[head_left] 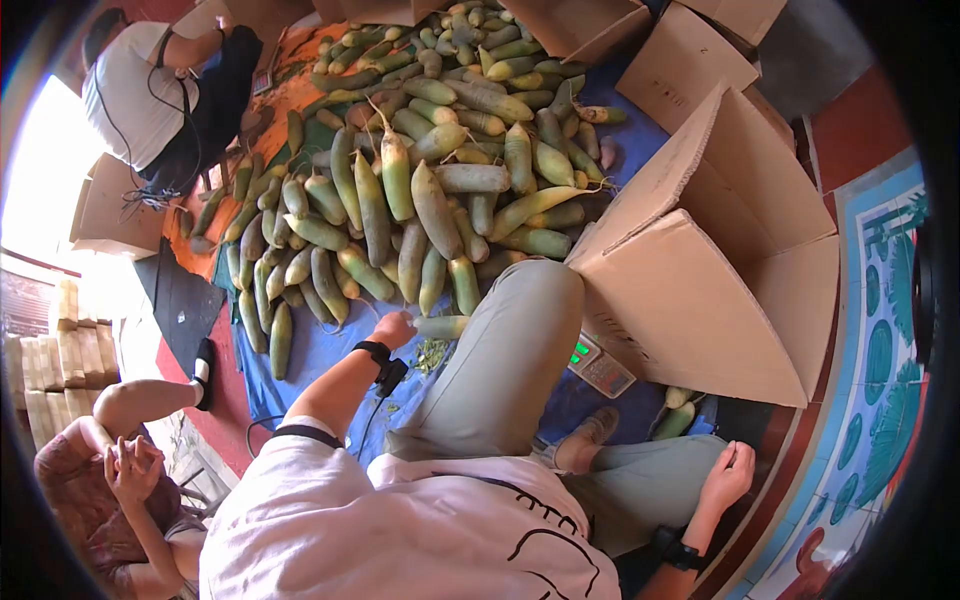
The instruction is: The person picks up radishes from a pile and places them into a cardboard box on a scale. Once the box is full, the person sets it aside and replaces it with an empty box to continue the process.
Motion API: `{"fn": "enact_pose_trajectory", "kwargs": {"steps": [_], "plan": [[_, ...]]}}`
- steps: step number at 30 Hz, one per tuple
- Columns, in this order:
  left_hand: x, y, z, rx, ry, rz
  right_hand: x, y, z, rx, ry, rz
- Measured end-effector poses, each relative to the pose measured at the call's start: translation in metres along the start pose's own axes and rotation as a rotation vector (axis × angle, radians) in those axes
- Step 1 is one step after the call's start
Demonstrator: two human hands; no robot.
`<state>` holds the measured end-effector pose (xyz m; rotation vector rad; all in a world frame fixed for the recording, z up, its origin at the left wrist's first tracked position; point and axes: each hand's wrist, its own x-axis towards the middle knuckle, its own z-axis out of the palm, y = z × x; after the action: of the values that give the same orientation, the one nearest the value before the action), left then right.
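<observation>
My left hand [394, 328] is closed at the near end of a green radish [440, 327], low at the front of a big heap of green radishes [435, 210]. Its fingertips are partly hidden. Small green trimmings [431, 354] lie on the blue sheet just below that radish. Over my right knee, my right hand [730, 478] is closed with its fingers curled; whatever they may hold is hidden. Between my legs and a large open cardboard box [690, 300] shows a scale [602, 366] with a lit green display.
More cardboard boxes [688, 65] stand behind the heap at the right. A few radishes [676, 415] lie by my right leg. One person [150, 95] bends at the back left; another [120, 490] sits at the near left. A painted tile wall [870, 370] borders the right.
</observation>
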<state>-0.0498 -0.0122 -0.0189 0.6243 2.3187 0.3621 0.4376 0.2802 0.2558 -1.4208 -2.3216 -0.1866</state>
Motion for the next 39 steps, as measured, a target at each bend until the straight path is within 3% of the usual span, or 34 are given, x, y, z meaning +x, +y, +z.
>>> {"fn": "enact_pose_trajectory", "kwargs": {"steps": [4,16,18,21,25,30,32,36,39], "plan": [[-0.002,0.008,0.008,0.046,-0.119,-0.056,0.002,-0.002,0.0,-0.031,-0.036,0.005],[0.03,0.008,0.059,-0.078,-0.11,-0.095,0.01,-0.011,0.001,-0.07,-0.121,0.011],[0.02,0.024,0.045,0.009,-0.124,-0.242,0.011,-0.01,0.001,-0.071,-0.136,0.025],[0.019,0.019,0.057,0.168,-0.23,-0.229,0.01,-0.005,0.004,-0.081,-0.1,-0.021],[0.013,0.026,0.066,0.137,-0.227,-0.299,0.011,-0.008,0.003,-0.092,-0.095,-0.025],[-0.003,0.044,0.05,0.094,-0.242,-0.143,0.013,-0.014,0.002,-0.063,-0.082,-0.015],[-0.021,0.069,0.01,-0.214,-0.431,-0.105,0.012,-0.015,0.002,-0.064,-0.093,0.001],[-0.003,0.047,0.023,-0.389,-0.496,-0.186,0.012,-0.017,0.001,-0.033,-0.066,-0.012],[-0.015,0.042,0.0,-0.592,-0.422,-0.159,0.011,-0.016,0.002,-0.022,-0.039,-0.008]]}}
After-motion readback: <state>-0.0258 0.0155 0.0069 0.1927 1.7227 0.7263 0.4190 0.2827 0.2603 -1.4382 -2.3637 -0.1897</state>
